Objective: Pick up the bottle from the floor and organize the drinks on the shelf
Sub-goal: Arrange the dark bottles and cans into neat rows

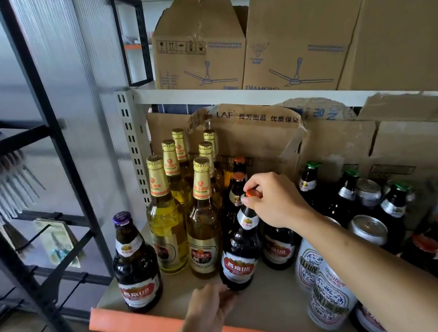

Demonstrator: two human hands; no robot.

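A dark beer bottle (pixel 238 257) with an orange cap and a red label is tilted on the shelf board (pixel 273 302). My right hand (pixel 274 200) pinches its cap and neck from above. My left hand (pixel 211 313) touches the bottle's base with its fingertips, near the orange front edge (pixel 138 323). Several tall golden bottles (pixel 205 222) stand in two rows just behind and to the left. Another dark bottle with a purple cap (pixel 134 264) stands alone at the front left corner.
More dark bottles (pixel 277 249) and silver cans (pixel 369 230) crowd the shelf's right half, with patterned cans (pixel 330 298) near the front. Cardboard boxes (pixel 258 139) stand behind and on the upper shelf (pixel 198 49). A black metal rack (pixel 54 158) is at the left.
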